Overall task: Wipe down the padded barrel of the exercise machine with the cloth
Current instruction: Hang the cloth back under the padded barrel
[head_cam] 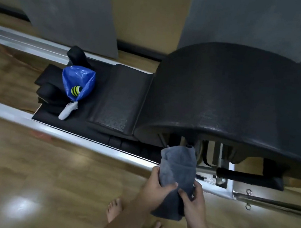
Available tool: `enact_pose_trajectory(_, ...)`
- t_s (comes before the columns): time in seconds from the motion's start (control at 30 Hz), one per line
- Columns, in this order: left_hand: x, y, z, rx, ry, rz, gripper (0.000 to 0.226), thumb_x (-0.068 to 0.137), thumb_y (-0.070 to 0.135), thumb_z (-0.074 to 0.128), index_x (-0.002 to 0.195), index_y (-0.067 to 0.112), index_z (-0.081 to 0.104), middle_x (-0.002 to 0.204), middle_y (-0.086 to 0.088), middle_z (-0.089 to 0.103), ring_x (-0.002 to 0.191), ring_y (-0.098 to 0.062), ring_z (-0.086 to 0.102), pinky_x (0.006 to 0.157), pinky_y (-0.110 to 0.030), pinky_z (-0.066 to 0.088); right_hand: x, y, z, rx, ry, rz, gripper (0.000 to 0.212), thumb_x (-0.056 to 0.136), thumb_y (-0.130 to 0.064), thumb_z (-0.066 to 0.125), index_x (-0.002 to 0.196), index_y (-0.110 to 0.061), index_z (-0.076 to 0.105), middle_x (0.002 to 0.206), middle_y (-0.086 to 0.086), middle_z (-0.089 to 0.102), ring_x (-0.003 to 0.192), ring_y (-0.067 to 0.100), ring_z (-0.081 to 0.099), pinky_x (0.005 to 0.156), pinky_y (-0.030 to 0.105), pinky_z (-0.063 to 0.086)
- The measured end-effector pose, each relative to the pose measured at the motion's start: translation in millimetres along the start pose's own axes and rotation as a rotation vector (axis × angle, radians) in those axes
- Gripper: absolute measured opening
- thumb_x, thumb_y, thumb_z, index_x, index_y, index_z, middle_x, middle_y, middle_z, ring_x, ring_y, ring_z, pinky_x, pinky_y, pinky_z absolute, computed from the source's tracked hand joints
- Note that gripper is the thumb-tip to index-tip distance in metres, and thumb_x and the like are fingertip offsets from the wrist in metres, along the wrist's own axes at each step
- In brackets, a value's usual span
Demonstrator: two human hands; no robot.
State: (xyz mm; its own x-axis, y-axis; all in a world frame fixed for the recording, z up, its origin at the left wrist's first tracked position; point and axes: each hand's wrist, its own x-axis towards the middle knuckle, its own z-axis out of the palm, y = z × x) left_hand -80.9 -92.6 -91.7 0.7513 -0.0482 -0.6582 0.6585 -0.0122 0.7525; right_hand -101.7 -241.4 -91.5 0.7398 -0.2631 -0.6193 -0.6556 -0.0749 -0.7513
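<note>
The black padded barrel (235, 101) arches over the right end of the exercise machine, beyond my hands. A folded grey cloth (177, 173) is held upright between both hands, in front of the barrel's near lower edge and not touching the padding. My left hand (154, 189) grips the cloth's left side. On its lower right side my right hand (195, 204) pinches it.
A blue plastic bag (78, 82) with a yellow-and-black striped ball and a white bottle (67, 110) lie on the black carriage (118, 99) left of the barrel. The silver rail (88, 140) runs across the wooden floor. My bare feet (114, 211) stand below. Grey panels rise behind.
</note>
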Motion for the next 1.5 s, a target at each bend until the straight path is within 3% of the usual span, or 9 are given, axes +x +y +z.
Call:
enact_pose_trajectory(0.17, 64.7, -80.1, 11.8, 0.09, -0.026, 0.017, 0.054, 0.082, 0.003, 0.077, 0.126, 0.011, 0.046, 0.108, 0.007, 0.065, 0.093, 0.001, 0.067, 0.074, -0.013, 0.05, 64.2, 67.8, 8.0, -0.073, 0.018, -0.03, 0.047, 0.084, 0.004, 0.072, 0.124, -0.014, 0.057, 0.115, 0.004, 0.067, 0.106, 0.016, 0.064, 0.081, 0.02, 0.051)
enact_pose_trajectory(0.27, 106.0, -116.7, 9.7, 0.141, 0.001, 0.024, 0.045, 0.078, 0.025, 0.08, 0.115, 0.028, 0.055, 0.112, 0.004, 0.067, 0.106, -0.016, 0.066, 0.086, -0.024, 0.053, 105.7, 105.8, 20.4, -0.125, 0.007, -0.04, 0.043, 0.086, -0.002, 0.073, 0.12, -0.023, 0.057, 0.116, 0.004, 0.067, 0.106, 0.017, 0.064, 0.09, 0.036, 0.053)
enact_pose_trajectory(0.37, 147.1, -131.9, -0.4, 0.217, 0.101, 0.088, 0.047, 0.071, 0.047, 0.076, 0.106, 0.022, 0.059, 0.109, -0.006, 0.063, 0.102, -0.019, 0.064, 0.086, -0.025, 0.051, 144.6, 129.9, 41.7, -0.09, 0.004, -0.037, 0.043, 0.088, -0.008, 0.073, 0.123, -0.026, 0.055, 0.119, 0.005, 0.068, 0.108, 0.021, 0.065, 0.096, 0.048, 0.053)
enact_pose_trajectory(0.53, 218.5, -112.2, -24.4, 0.177, 0.16, 0.278, 0.04, 0.085, 0.015, 0.076, 0.119, 0.016, 0.054, 0.109, 0.011, 0.066, 0.105, -0.001, 0.062, 0.091, -0.017, 0.046, 210.8, 114.0, 79.9, 0.046, 0.02, -0.148, 0.038, 0.088, -0.025, 0.075, 0.121, -0.02, 0.057, 0.117, -0.003, 0.069, 0.104, 0.008, 0.066, 0.089, 0.027, 0.055)
enact_pose_trajectory(0.7, 260.4, -97.4, -33.7, 0.405, 0.204, 0.302, 0.04, 0.076, 0.036, 0.079, 0.106, 0.012, 0.067, 0.106, -0.004, 0.07, 0.112, -0.021, 0.064, 0.098, -0.033, 0.05, 258.1, 89.2, 108.0, 0.026, 0.018, -0.237, 0.058, 0.092, -0.025, 0.07, 0.146, -0.025, 0.048, 0.133, 0.001, 0.062, 0.12, 0.018, 0.059, 0.095, 0.024, 0.049)
enact_pose_trajectory(0.87, 263.5, -100.9, -31.4, 0.784, 0.258, 0.262, 0.055, 0.084, 0.03, 0.075, 0.128, 0.002, 0.056, 0.129, -0.02, 0.056, 0.125, -0.039, 0.045, 0.105, -0.038, 0.035, 271.8, 97.9, 109.8, -0.379, -0.002, -0.098, 0.084, 0.088, -0.04, 0.066, 0.157, -0.043, 0.018, 0.144, 0.014, 0.04, 0.129, 0.035, 0.047, 0.107, 0.038, 0.041)
enact_pose_trajectory(1.27, 249.1, -117.3, -22.0, 0.826, 0.199, 0.26, 0.066, 0.082, 0.026, 0.075, 0.139, 0.007, 0.048, 0.131, -0.014, 0.057, 0.121, -0.037, 0.052, 0.102, -0.043, 0.043, 241.3, 122.4, 98.8, -0.333, -0.08, -0.075, 0.09, 0.089, -0.03, 0.068, 0.159, -0.033, 0.012, 0.135, 0.011, 0.058, 0.113, 0.033, 0.06, 0.094, 0.05, 0.053)
enact_pose_trajectory(1.37, 244.2, -113.4, -20.6, 0.887, 0.206, 0.23, 0.077, 0.083, 0.033, 0.073, 0.147, 0.009, 0.038, 0.14, -0.011, 0.052, 0.129, -0.036, 0.047, 0.103, -0.046, 0.043, 244.8, 123.7, 95.8, -0.347, -0.11, -0.05, 0.103, 0.075, -0.051, 0.07, 0.157, -0.042, 0.008, 0.135, 0.013, 0.056, 0.112, 0.033, 0.059, 0.094, 0.053, 0.053)
enact_pose_trajectory(1.5, 202.5, -87.7, -16.2, 0.885, 0.202, 0.236, 0.072, 0.088, 0.035, 0.066, 0.15, 0.017, 0.034, 0.148, -0.006, 0.043, 0.138, -0.031, 0.037, 0.11, -0.044, 0.038, 204.2, 91.9, 80.8, -0.526, -0.09, -0.092, 0.077, 0.09, -0.042, 0.065, 0.156, -0.03, 0.028, 0.139, 0.013, 0.045, 0.128, 0.034, 0.047, 0.108, 0.037, 0.04)
